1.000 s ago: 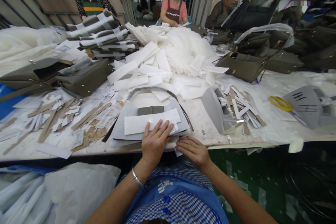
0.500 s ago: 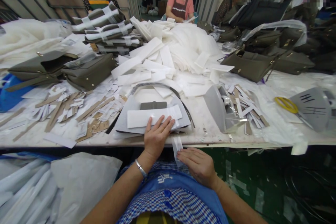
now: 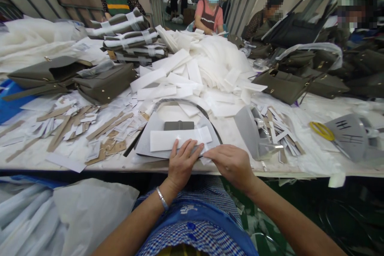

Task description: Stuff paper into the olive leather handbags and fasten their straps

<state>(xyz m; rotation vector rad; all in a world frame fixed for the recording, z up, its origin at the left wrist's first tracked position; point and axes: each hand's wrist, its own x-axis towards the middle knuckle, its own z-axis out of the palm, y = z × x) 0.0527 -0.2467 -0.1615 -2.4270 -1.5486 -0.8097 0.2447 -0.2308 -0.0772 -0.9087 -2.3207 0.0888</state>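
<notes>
Wrapped in pale grey sheeting, a handbag (image 3: 144, 143) lies at the table's front edge, its dark handle (image 3: 200, 109) arching away from me. Across its front rests a white foam strip (image 3: 162, 140), just below a dark flap (image 3: 177, 125). My left hand (image 3: 183, 164) presses on the strip's lower edge and the bag, fingers spread. At the bag's lower right corner, the fingers of my right hand (image 3: 232, 164) are pinched together on a strip of clear tape (image 3: 205, 160), mostly hidden under the fingers.
A heap of white foam strips (image 3: 210, 64) fills the middle back. Dark handbags lie left (image 3: 105, 82) and right (image 3: 282, 84). Tape dispensers (image 3: 249, 132) and yellow-handled scissors (image 3: 322, 131) stand and lie at right, paper tags (image 3: 66, 122) at left. Co-workers stand across the table.
My right hand has risen from below the table edge to the bag's lower right corner, bringing the hanging tape end up. My left hand stays pressed on the foam strip.
</notes>
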